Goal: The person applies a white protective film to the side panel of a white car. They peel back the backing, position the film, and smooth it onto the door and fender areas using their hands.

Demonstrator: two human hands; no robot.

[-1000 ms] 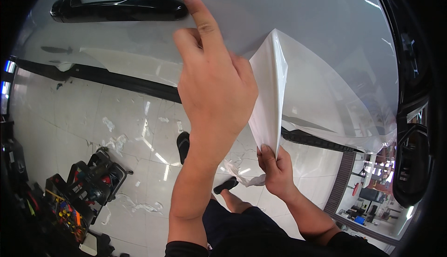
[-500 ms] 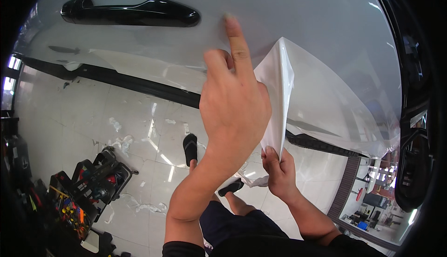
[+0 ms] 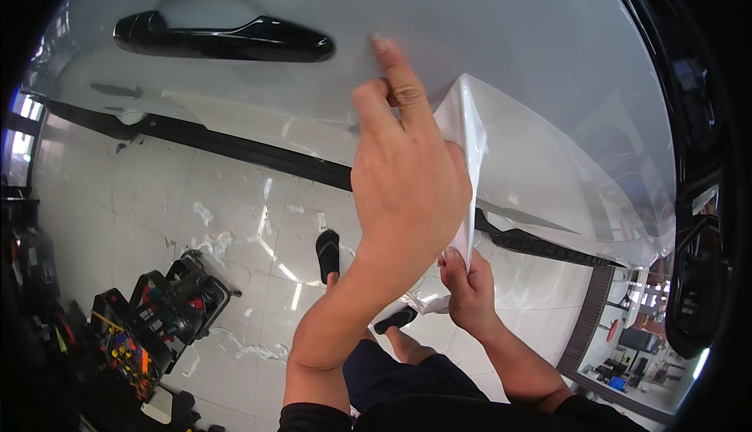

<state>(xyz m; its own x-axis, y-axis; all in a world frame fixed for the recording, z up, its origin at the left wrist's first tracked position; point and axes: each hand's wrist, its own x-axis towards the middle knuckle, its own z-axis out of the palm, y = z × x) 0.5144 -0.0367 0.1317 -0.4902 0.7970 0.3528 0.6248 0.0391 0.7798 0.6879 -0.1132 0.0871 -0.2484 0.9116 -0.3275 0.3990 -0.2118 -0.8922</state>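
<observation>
A grey car door (image 3: 540,32) fills the upper view, with a glossy black door handle (image 3: 235,40) at upper left. My left hand (image 3: 411,169) reaches up over the panel. Its index finger is stretched out, the tip at the door surface right of the handle; the other fingers are bent, and I see nothing held. A sheet of whitish see-through film (image 3: 472,138) stands away from the door in a folded peak beside that hand, and spreads over the lower door to the right. Low on the film's gathered edge, my right hand (image 3: 468,287) pinches it between thumb and fingers.
A black sill strip (image 3: 251,152) runs below the door. On the tiled floor (image 3: 243,291) lie scraps of film (image 3: 215,248). An open tool case (image 3: 141,330) full of tools stands at lower left. A black side mirror (image 3: 697,291) juts out at right.
The door and handle sit slightly lower in view. My left hand has shifted a little right and down, its index finger bending slightly left. My right hand still grips the film.
</observation>
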